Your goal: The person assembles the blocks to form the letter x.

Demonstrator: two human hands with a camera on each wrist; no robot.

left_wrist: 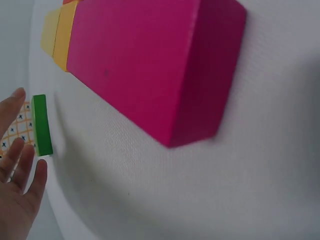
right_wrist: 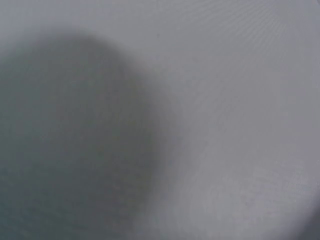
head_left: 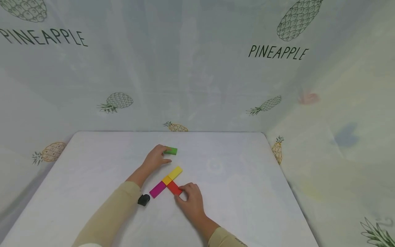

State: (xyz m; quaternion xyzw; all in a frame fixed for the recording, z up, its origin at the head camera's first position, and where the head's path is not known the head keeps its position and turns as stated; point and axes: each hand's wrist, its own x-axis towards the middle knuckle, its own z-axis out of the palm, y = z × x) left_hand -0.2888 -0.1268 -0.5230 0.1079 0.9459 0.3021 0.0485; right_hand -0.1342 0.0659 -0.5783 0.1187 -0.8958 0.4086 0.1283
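Observation:
My left hand reaches to a green block near the back of the table; its fingers are at the block's left end and the thumb stands apart. In the left wrist view the fingers of that hand are spread beside the green block. Closer to me, a magenta block, a small orange block and a yellow block lie in a slanting row. A red block branches off from the orange one. Its near end is pinched between thumb and index finger of my right hand.
A white table bears the blocks, with a pineapple-print cloth hanging behind it. Beside the left sleeve is a small black object. The right wrist view shows just a blurred pale surface and a dark shadow.

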